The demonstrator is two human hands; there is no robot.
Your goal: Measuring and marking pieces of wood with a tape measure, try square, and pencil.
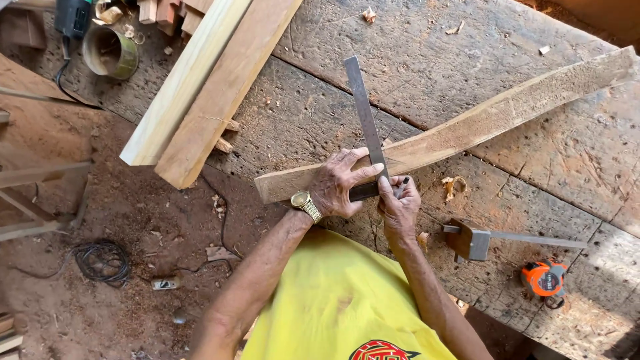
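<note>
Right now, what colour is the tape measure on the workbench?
Orange with black parts; the tape measure shows in the head view, to the right of the right hand.

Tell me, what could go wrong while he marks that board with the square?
The left hand alone pins the square on the board; if its grip slips, the line may come out crooked. The board lies loose and slanted on the bench, so it could shift. The pencil in the right hand runs close to the left fingers.
</note>
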